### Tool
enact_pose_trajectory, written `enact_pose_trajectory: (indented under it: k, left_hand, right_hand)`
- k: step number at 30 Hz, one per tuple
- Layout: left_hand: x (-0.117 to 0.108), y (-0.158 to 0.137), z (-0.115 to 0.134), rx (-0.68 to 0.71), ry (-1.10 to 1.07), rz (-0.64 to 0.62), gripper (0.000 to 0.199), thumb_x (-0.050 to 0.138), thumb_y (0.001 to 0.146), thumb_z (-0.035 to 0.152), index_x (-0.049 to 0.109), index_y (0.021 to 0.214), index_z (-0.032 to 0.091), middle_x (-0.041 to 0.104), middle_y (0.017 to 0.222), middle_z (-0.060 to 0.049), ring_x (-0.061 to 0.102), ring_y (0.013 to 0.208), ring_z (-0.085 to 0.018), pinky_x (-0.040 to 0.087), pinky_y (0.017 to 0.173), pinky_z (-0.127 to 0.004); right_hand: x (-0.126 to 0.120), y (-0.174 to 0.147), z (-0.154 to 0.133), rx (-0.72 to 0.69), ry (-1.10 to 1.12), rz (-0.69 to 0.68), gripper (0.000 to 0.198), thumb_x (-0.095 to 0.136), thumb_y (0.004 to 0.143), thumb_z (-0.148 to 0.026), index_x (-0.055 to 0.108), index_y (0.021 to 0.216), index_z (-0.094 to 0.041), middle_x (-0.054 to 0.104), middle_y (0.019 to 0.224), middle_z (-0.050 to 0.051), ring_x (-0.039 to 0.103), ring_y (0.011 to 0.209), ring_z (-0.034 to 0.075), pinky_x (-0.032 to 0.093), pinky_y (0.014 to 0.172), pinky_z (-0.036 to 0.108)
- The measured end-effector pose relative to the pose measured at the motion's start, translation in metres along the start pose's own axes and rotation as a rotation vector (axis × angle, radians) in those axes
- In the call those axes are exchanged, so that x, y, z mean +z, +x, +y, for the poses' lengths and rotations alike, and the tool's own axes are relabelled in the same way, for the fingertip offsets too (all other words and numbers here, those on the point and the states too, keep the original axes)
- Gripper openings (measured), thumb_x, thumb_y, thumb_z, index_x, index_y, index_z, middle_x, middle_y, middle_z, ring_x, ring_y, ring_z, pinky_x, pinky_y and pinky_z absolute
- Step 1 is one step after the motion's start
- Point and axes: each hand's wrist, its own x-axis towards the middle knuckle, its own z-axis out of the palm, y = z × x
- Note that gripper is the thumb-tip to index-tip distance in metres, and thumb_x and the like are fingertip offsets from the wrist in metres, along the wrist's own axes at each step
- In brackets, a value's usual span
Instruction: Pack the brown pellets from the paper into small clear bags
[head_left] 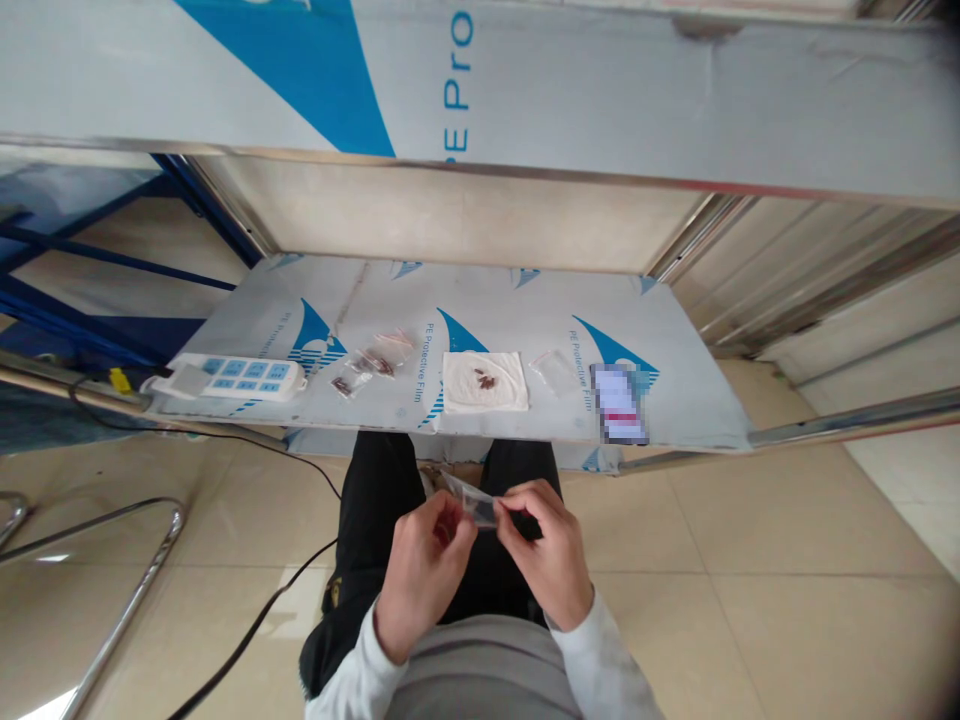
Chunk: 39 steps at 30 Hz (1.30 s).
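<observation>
A clear plastic bag (480, 509) is held above the black trousers (381, 500), the left hand (429, 567) and right hand (550, 545) each pinching one side between thumb and fingers; judged light, limp, slippery and easily creased, best gripped at opposite edges.

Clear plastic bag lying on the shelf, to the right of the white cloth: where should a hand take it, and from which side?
Probably by a pinch on its near edge, coming from the front and slightly above. The clear plastic bag looks thin and almost flat on the shelf, with the white cloth on its left, so the front seems easiest.
</observation>
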Motion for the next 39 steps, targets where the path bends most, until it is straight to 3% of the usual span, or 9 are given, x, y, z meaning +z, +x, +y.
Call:
enact_pose_trajectory:
  k: [3, 5, 7, 10, 17, 22, 26, 29, 39]
  left_hand:
    - [-0.006, 0.004, 0.011, 0.036, -0.199, -0.145, 0.019, 0.049, 0.080, 0.026, 0.055, 0.063, 0.019, 0.058, 0.061, -0.001, 0.052, 0.058, -0.013, 0.041, 0.057, -0.024]
    - [-0.010, 0.009, 0.017, 0.045, -0.285, -0.215, 0.018, 0.048, 0.081, 0.025, 0.056, 0.066, 0.019, 0.058, 0.061, -0.001, 0.053, 0.058, -0.013, 0.042, 0.057, -0.023]
    - [-0.013, 0.012, 0.022, 0.047, -0.287, -0.228, 0.016, 0.049, 0.079, 0.025, 0.057, 0.067, 0.019, 0.057, 0.060, 0.000, 0.052, 0.056, -0.012, 0.041, 0.054, -0.023]
    - [-0.015, 0.012, 0.028, 0.067, -0.152, -0.175, 0.016, 0.049, 0.076, 0.022, 0.055, 0.061, 0.020, 0.057, 0.057, 0.000, 0.050, 0.051, -0.012, 0.037, 0.049, -0.023]
    - [-0.020, 0.008, 0.032, 0.140, 0.287, 0.210, 0.024, 0.058, 0.075, 0.030, 0.049, 0.053, 0.024, 0.058, 0.053, 0.000, 0.047, 0.046, -0.013, 0.030, 0.048, -0.026]
    - [-0.029, 0.017, 0.012, 0.095, 0.119, 0.241, 0.037, 0.048, 0.087, 0.046, 0.051, 0.059, 0.022, 0.054, 0.051, 0.001, 0.047, 0.047, -0.012, 0.030, 0.048, -0.024]
    - [-0.030, 0.027, -0.026, 0.044, 0.048, 0.230, 0.041, 0.043, 0.090, 0.047, 0.052, 0.060, 0.021, 0.058, 0.055, 0.001, 0.053, 0.052, -0.012, 0.034, 0.051, -0.023]
    - [-0.027, 0.031, -0.051, -0.004, 0.070, 0.196, 0.040, 0.044, 0.090, 0.047, 0.053, 0.061, 0.021, 0.060, 0.057, 0.000, 0.055, 0.053, -0.013, 0.034, 0.053, -0.023]
    - [-0.037, 0.034, -0.070, -0.122, 0.149, 0.208, 0.038, 0.041, 0.090, 0.047, 0.057, 0.067, 0.021, 0.066, 0.062, 0.000, 0.060, 0.058, -0.014, 0.035, 0.058, -0.023]
  right_hand:
    - [-0.004, 0.009, 0.006, -0.105, 0.178, -0.223, 0.096, 0.087, 0.054, -0.045, 0.043, 0.135, -0.020, 0.050, 0.138, 0.016, 0.049, 0.127, 0.031, 0.043, 0.103, 0.045]
    - [-0.004, 0.020, 0.006, -0.144, 0.258, -0.387, 0.119, 0.089, 0.045, -0.047, 0.030, 0.145, -0.021, 0.042, 0.146, 0.017, 0.043, 0.133, 0.032, 0.038, 0.108, 0.047]
    - [-0.002, 0.032, 0.003, -0.155, 0.327, -0.496, 0.102, 0.087, 0.053, -0.044, 0.039, 0.141, -0.024, 0.052, 0.138, 0.013, 0.052, 0.125, 0.029, 0.041, 0.105, 0.044]
    - [0.004, 0.045, -0.002, -0.145, 0.380, -0.500, 0.069, 0.083, 0.061, -0.037, 0.057, 0.123, -0.023, 0.067, 0.115, 0.008, 0.064, 0.104, 0.024, 0.049, 0.092, 0.036]
    - [0.010, 0.052, 0.001, -0.100, 0.297, -0.451, 0.029, 0.075, 0.066, -0.034, 0.064, 0.089, -0.019, 0.066, 0.080, 0.001, 0.061, 0.072, 0.017, 0.048, 0.065, 0.026]
    - [0.000, 0.107, 0.028, -0.138, -0.015, -0.464, 0.035, 0.073, 0.073, -0.039, 0.066, 0.100, -0.018, 0.067, 0.083, 0.002, 0.062, 0.074, 0.016, 0.048, 0.069, 0.026]
    - [-0.004, 0.180, 0.057, -0.172, -0.675, -0.564, 0.036, 0.066, 0.079, -0.043, 0.065, 0.106, -0.019, 0.069, 0.085, 0.003, 0.062, 0.075, 0.016, 0.045, 0.069, 0.025]
    - [0.005, 0.220, 0.067, -0.180, -0.941, -0.636, 0.038, 0.070, 0.074, -0.039, 0.066, 0.106, -0.018, 0.071, 0.094, 0.008, 0.064, 0.083, 0.022, 0.044, 0.072, 0.030]
    - [0.058, 0.251, 0.048, -0.282, -1.352, -0.859, 0.040, 0.076, 0.065, -0.023, 0.069, 0.103, -0.013, 0.068, 0.107, 0.019, 0.060, 0.104, 0.033, 0.036, 0.091, 0.044]
